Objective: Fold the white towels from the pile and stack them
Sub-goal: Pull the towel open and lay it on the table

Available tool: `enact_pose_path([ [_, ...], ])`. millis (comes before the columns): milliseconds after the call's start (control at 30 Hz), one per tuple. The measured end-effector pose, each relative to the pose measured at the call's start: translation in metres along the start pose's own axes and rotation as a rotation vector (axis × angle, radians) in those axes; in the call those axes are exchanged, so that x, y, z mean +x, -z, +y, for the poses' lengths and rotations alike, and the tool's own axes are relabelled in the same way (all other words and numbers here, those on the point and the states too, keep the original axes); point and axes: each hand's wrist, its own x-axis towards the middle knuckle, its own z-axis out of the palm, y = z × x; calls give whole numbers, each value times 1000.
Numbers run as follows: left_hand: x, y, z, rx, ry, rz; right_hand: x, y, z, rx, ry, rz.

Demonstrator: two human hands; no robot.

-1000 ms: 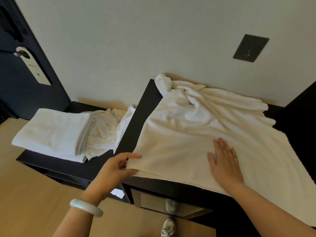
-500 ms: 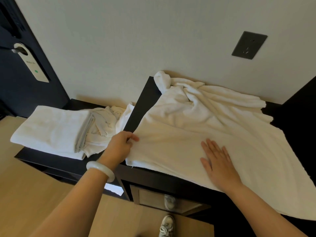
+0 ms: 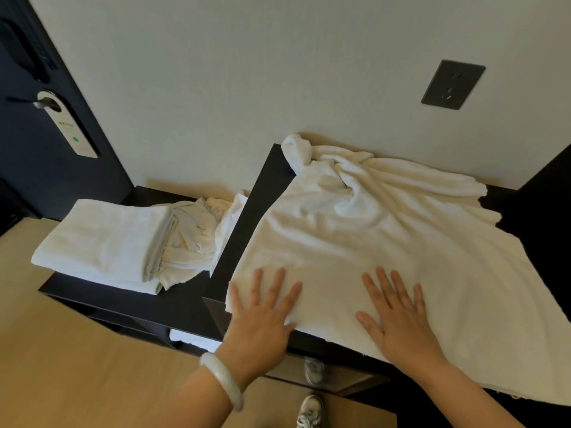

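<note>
White towel [image 3: 355, 242] lies spread over the top of the dark desk [image 3: 242, 242], and both hands rest flat on its near part with the fingers straight, spread and pointing toward the wall, gripping nothing. The left hand [image 3: 262, 316] lies on the towel's near left corner, its palm reaching over the desk's front edge, with a pale bangle [image 3: 222, 378] on the wrist. The right hand [image 3: 398, 316] lies palm down just beside it to the right, wholly on the cloth, and the forearm crosses the towel's near hem. Beyond the hands the towel is smooth, then rumpled into folds against the wall; its right side hangs over the desk's edge. To the left, on the lower desk [image 3: 123, 301], a folded towel [image 3: 102, 242] lies flat, touching a crumpled pile [image 3: 191, 239] of white towels between it and the taller desk. A dark wall socket [image 3: 452, 84] sits above the rumpled end, and a door hanger [image 3: 69, 125] hangs at the far left.
</note>
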Motion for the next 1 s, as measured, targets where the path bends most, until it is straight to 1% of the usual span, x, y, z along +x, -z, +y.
enact_pose_path([
  [100, -14, 19, -19, 106, 210, -106, 5, 7, -5, 21, -20, -32],
  [133, -12, 32, -20, 160, 235, -117, 11, 14, -7, 48, -28, 1],
  [167, -5, 46, -18, 198, 218, -78, 20, 22, -9, 90, -29, 72],
  [233, 21, 63, -10, 185, 133, 113, 44, 36, -10, 155, -45, 239],
  [267, 37, 63, -5, 144, 77, 205, 55, 39, -12, 161, -62, 243],
  [300, 53, 61, 1, 82, 29, 247, 63, 37, -15, 144, -73, 192],
  [367, 77, 46, 4, 22, -28, 191, 68, 19, -23, 88, -87, 77],
  [433, 86, 24, -1, 4, -20, 139, 63, 8, -25, 78, -73, 61],
  [533, 74, 2, -10, -14, 7, 181, 49, 7, -27, 90, -38, 63],
  [633, 38, -6, -9, -42, 34, 211, 28, 11, -39, 78, 8, 44],
  [667, 24, -8, -7, -47, 39, 244, 18, 14, -48, 72, 36, 55],
  [733, 1, -10, -6, -61, 38, 318, -2, 21, -62, 153, 97, 92],
  [800, -1, -2, -13, -103, 59, 398, -5, 23, -56, 210, 165, 172],
  [833, 6, 5, -18, -133, 86, 435, 1, 25, -45, 259, 144, 193],
  [900, 32, 23, -35, -196, 195, 461, 24, 34, -16, 344, 11, 195],
  [933, 48, 34, -45, -264, 273, 421, 39, 38, -2, 336, -58, 196],
  [1000, 84, 50, -64, -478, 419, 308, 65, 38, 18, 257, -127, 178],
])
